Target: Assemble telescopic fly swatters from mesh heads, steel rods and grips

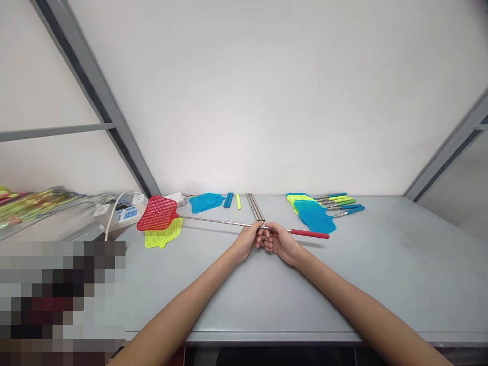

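Observation:
A red fly swatter (157, 213) with a long thin metal rod and a red grip is held level above the table by both my hands. My left hand (249, 239) is closed round the rod near its middle. Right beside it, my right hand (280, 242) is closed on the thicker part of the rod, with the red grip sticking out to the right. Under the red head lies a yellow-green swatter head (163, 236). Just beyond my hands several bare metal tubes (255, 206) lie side by side.
Blue swatter heads (206, 202), two blue grips (228, 200) and a yellow-green grip (239, 201) lie along the back. Several swatters with blue and yellow-green heads (314, 216) are stacked at right. A power strip (127, 214) with cables sits at left, by grey frame posts (95, 91).

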`<state>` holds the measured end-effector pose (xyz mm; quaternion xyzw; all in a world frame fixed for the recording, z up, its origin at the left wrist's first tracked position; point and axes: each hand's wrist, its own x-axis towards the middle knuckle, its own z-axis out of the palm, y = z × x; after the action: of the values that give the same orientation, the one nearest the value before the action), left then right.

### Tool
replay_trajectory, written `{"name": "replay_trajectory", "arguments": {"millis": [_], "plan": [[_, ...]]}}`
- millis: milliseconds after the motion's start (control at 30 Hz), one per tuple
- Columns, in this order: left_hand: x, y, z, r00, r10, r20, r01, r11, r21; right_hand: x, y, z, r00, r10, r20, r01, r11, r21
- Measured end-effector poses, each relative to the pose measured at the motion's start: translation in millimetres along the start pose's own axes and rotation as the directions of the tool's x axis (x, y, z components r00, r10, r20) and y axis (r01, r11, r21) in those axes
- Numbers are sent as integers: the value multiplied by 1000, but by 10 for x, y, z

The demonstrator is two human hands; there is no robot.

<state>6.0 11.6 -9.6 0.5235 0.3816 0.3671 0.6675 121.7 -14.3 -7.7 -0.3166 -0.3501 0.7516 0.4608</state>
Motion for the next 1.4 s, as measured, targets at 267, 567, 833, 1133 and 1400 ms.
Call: {"name": "replay_trajectory", "arguments": {"millis": [267,567,833,1133,1400], "plan": [[-1,6,12,1000,-7,-14,7,1000,5,26,16,-43,1000,9,3,-9,1000,6],[5,10,24,999,-16,-29,16,1000,8,30,7,-62,1000,20,22,-20,1000,12],[-1,18,27,999,-20,-43,20,1000,9,35,10,-64,1000,21,19,-21,1000,19],[1,16,25,998,-33,-47,33,999,4,27,5,-70,999,30,24,-30,999,25],[9,6,17,999,-30,-35,30,1000,-4,26,11,-62,999,30,26,-30,999,20]]}}
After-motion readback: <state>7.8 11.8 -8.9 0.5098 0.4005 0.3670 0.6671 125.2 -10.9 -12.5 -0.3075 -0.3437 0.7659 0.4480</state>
